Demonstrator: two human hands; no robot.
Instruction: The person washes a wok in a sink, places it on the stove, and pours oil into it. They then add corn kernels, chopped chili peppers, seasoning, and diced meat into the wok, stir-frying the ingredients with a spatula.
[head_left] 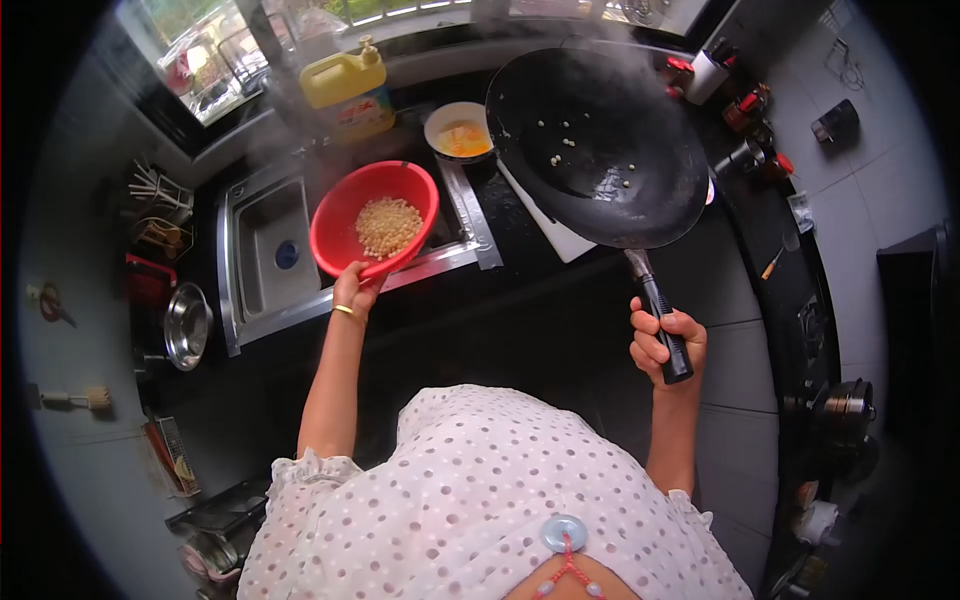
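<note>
My left hand grips the near rim of a red plastic basin, which is tilted toward me above the sink edge. Pale yellow kernels, perhaps corn or beans, lie in a heap inside it. The fingers of my right hand are wrapped round the black handle of a large dark wok. I hold the wok up over the counter, and several loose kernels stick to its inner surface. Steam rises around both vessels.
Behind the basin stand a yellow jug with a pump and a white bowl with orange-yellow contents. A white cutting board lies partly under the wok. The steel sink is at left, a knife block at back right.
</note>
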